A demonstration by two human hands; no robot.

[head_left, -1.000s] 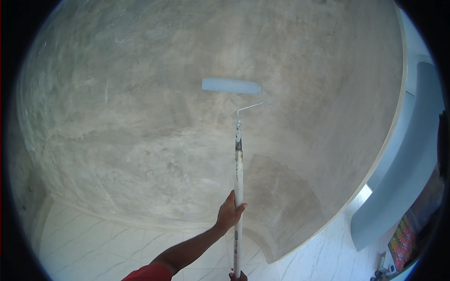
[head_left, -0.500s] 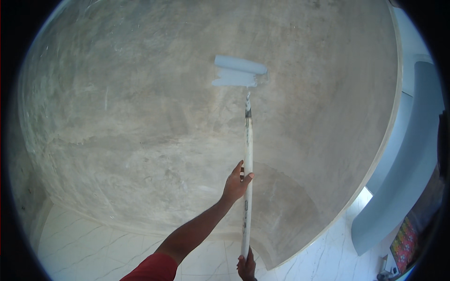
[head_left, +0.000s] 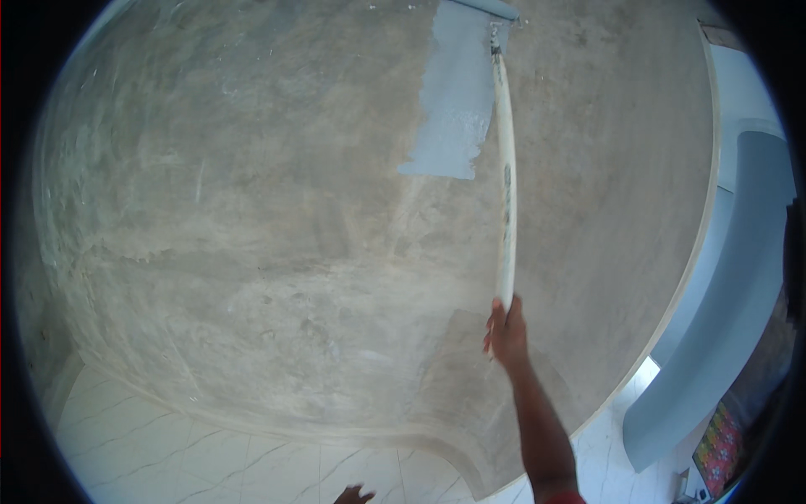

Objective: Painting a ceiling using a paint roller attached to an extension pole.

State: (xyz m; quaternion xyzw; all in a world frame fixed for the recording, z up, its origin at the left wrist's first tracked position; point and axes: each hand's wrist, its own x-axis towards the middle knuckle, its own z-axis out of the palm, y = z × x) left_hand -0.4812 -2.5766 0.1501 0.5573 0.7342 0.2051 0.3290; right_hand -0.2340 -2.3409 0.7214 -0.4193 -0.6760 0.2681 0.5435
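My right hand (head_left: 509, 334) is wrapped round the lower end of a long white pole of a paint roller (head_left: 505, 193). The pole stands nearly upright in view. Its roller head (head_left: 489, 8) presses on the wall at the top edge of the picture, partly cut off. Below the roller runs a wet band of light blue-grey paint (head_left: 453, 105) with ragged edges. Low in the picture, away from the pole, my left hand (head_left: 354, 496) shows only in part. Its visible fingers are apart and nothing shows in them.
Bare grey-brown plaster wall (head_left: 252, 210) fills most of the view. White veined floor tiles (head_left: 277, 470) lie below. To the right, beyond the wall's edge, are a blue-grey painted curved surface (head_left: 722, 311) and a colourful flowered cloth (head_left: 718, 445).
The roller has moved up the wall and slightly right, stretching the short paint patch into a tall band. My left hand has let go of the pole; my right hand has risen with it.
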